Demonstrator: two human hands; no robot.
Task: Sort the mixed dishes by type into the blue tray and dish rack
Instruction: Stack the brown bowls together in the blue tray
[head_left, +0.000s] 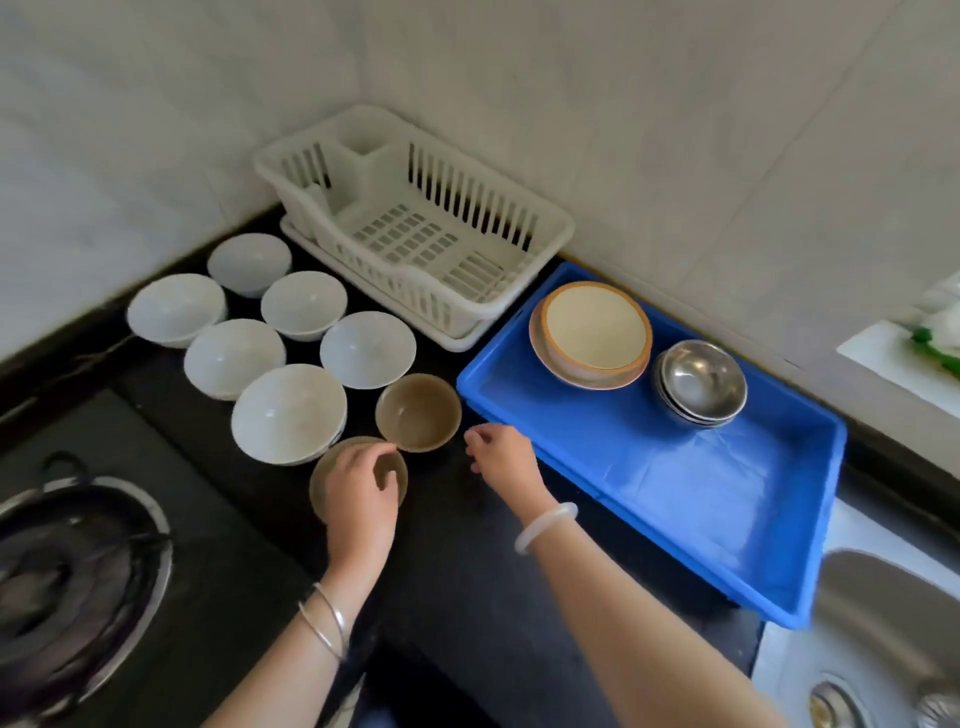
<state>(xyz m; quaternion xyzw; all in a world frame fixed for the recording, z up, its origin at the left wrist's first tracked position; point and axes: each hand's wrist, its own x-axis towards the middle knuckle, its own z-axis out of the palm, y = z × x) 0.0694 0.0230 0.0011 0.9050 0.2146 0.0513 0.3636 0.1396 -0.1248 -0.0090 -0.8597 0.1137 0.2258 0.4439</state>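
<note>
While six white bowls (291, 332) sit clustered on the black counter (457, 571) at centre left, the left hand (358, 488) grips the rim of one of two brown bowls (418, 411) at lower centre. The right hand (501, 454) hovers beside them, fingers loosely curled, holding nothing. The white dish rack (415, 223) at upper centre is bare. The blue tray (675, 499) at right holds one stack of cream bowls (592, 332) and one stack of steel bowls (698, 382).
</note>
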